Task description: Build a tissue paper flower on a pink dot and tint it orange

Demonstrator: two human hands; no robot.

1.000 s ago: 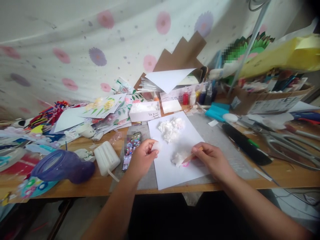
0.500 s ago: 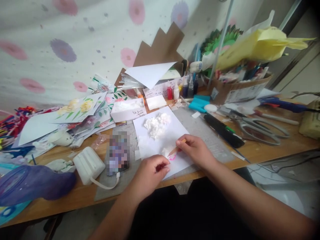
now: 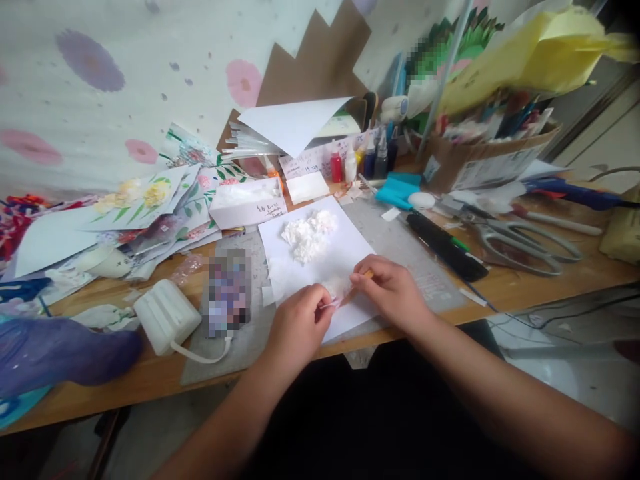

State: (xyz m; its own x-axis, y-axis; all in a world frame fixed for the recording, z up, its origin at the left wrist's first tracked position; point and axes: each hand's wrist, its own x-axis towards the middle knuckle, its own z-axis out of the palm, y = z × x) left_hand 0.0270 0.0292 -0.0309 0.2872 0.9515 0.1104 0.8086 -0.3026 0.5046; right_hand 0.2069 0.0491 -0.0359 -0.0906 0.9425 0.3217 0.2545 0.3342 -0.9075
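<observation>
On the white paper sheet (image 3: 353, 239) lies a heap of crumpled white fluffy pieces (image 3: 309, 237). Closer to me, a smaller white tuft (image 3: 338, 287) sits between my hands. My left hand (image 3: 304, 319) has thumb and fingers pinched on a thin white piece with a pinkish tint (image 3: 331, 305); its exact kind is unclear. Between the thumb and fingers of my right hand (image 3: 390, 287) is a flat wooden stick (image 3: 369, 274), its lower end angled down toward the tuft and partly hidden by the fingers.
A phone (image 3: 229, 293) with a cable to a white power bank (image 3: 167, 317) lies at left. Big scissors (image 3: 525, 243) and a black-handled tool (image 3: 445, 247) are at right. Behind stand small paint bottles (image 3: 336, 165), a white box (image 3: 247, 203) and a cardboard box of tools (image 3: 493, 160).
My left hand now pinches a thin white piece; earlier its fingers were curled beside the pink patch. My right hand keeps the wooden stick. The whole view has shifted slightly.
</observation>
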